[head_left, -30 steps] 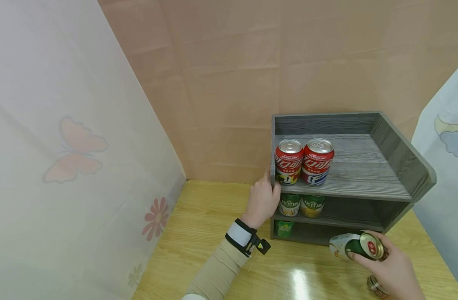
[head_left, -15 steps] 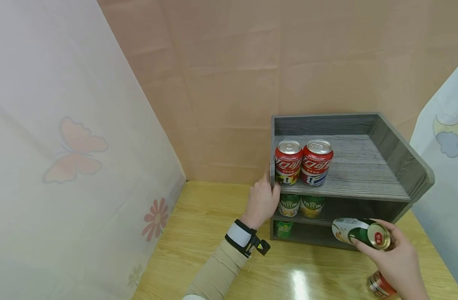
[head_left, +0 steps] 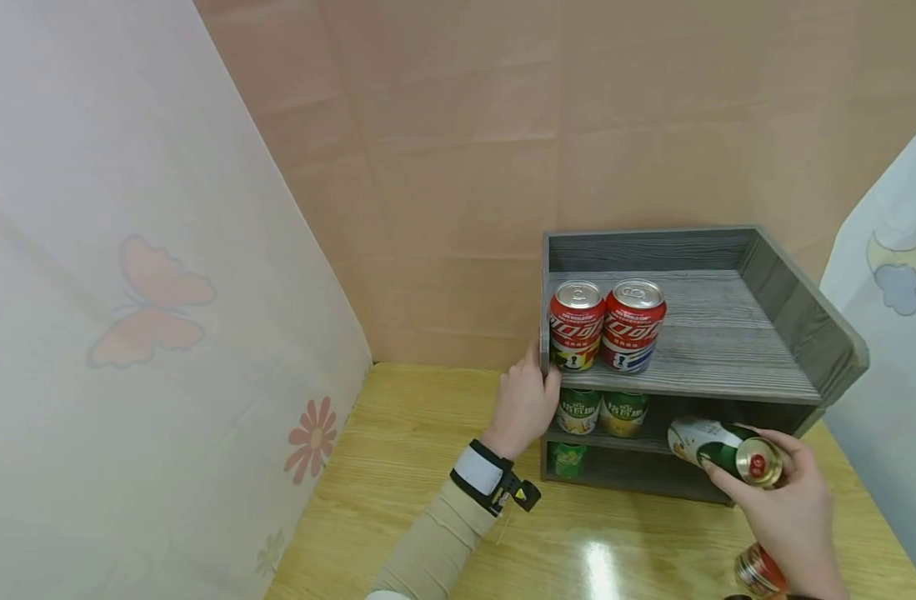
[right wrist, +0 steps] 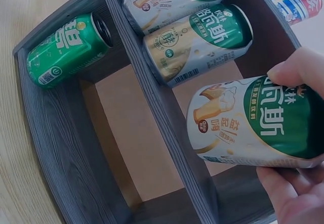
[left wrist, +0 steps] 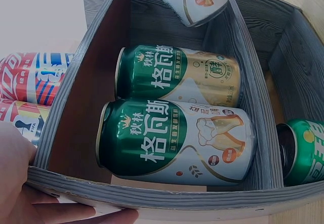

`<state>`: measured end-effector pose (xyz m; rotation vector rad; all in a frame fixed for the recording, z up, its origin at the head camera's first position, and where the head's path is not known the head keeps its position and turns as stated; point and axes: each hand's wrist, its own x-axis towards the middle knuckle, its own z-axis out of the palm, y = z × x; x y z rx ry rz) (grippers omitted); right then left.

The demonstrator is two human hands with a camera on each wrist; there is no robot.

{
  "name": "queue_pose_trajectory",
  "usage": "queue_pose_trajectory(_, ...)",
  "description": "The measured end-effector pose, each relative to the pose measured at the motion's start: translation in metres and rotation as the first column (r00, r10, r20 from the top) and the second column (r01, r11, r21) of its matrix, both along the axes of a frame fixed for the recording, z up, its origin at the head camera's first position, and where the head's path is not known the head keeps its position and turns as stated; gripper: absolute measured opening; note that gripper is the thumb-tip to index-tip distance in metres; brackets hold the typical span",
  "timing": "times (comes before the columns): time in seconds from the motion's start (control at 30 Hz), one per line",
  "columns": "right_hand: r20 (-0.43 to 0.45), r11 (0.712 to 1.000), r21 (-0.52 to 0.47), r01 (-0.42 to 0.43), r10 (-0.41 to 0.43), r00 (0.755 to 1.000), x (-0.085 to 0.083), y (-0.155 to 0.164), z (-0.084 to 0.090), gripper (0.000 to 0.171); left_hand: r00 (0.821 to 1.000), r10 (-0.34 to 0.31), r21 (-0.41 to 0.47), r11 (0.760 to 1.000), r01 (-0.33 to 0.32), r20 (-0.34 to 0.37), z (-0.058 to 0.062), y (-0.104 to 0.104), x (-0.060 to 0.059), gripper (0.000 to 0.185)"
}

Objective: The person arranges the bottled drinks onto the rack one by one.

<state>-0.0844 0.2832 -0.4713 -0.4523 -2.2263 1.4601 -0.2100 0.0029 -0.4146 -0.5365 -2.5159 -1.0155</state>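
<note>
My right hand [head_left: 791,504] grips a green-and-white drink can [head_left: 723,450] around its top half, thumb on one side and fingers on the other. The can is tilted, its gold lid toward me and its white base at the opening of the middle level of a grey wooden shelf [head_left: 728,333]. My left hand [head_left: 527,400] holds the front edge of the shelf's left side panel. Two similar cans, one white-bottomed [left wrist: 177,140] and one gold-bottomed [left wrist: 179,77], stand side by side at the left of that middle level.
Two red cola cans [head_left: 578,325] stand at the left of the top level. A green can [right wrist: 68,49] stands at the left of the bottom level. Near my right wrist, a red can [head_left: 759,571] is on the wooden table [head_left: 427,417]. Fabric walls surround the table.
My right hand has raised the can from in front of the bottom level to the middle level's opening, slightly rightward. The left hand has stayed on the side panel.
</note>
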Motion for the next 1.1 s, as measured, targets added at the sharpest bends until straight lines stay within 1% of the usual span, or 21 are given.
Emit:
queue_pose_trajectory(0.23, -0.020, 1.000, 0.019, 0.008, -0.008, 1.000, -0.011, -0.003, -0.007, 0.077, 1.000, -0.001, 0.004, 1.000, 0.001, 0.010, -0.001, 0.000, 0.000, 0.056)
queue_pose_trajectory(0.4, -0.036, 0.999, 0.037, -0.015, 0.016, 0.999, -0.017, -0.007, -0.010, 0.081, 1.000, -0.001, 0.002, 1.000, 0.001, 0.013, -0.001, 0.000, 0.000, 0.055)
queue_pose_trajectory(0.57, -0.051, 0.998, 0.058, -0.034, 0.037, 0.998, -0.022, -0.010, -0.009, 0.081, 1.000, 0.000, -0.003, 1.000, 0.000, 0.012, 0.000, 0.000, 0.000, 0.055)
queue_pose_trajectory(0.73, -0.057, 0.997, 0.055, -0.046, 0.049, 0.997, -0.027, -0.012, -0.007, 0.080, 1.000, 0.005, -0.005, 1.000, -0.005, 0.021, 0.001, 0.000, 0.000, 0.054)
queue_pose_trajectory(0.9, -0.053, 0.997, 0.048, -0.063, 0.065, 0.996, -0.032, -0.012, -0.006, 0.084, 1.000, 0.005, -0.006, 1.000, -0.005, 0.026, 0.001, 0.000, 0.000, 0.054)
queue_pose_trajectory(1.0, -0.044, 0.995, 0.067, -0.077, 0.080, 0.996, -0.032, -0.011, -0.006, 0.084, 1.000, 0.007, -0.004, 1.000, -0.007, 0.026, 0.001, 0.000, 0.000, 0.053)
queue_pose_trajectory(1.1, -0.057, 0.992, 0.087, -0.093, 0.099, 0.993, -0.033, -0.011, -0.005, 0.081, 1.000, 0.007, -0.006, 1.000, -0.007, 0.024, 0.001, 0.000, 0.000, 0.053)
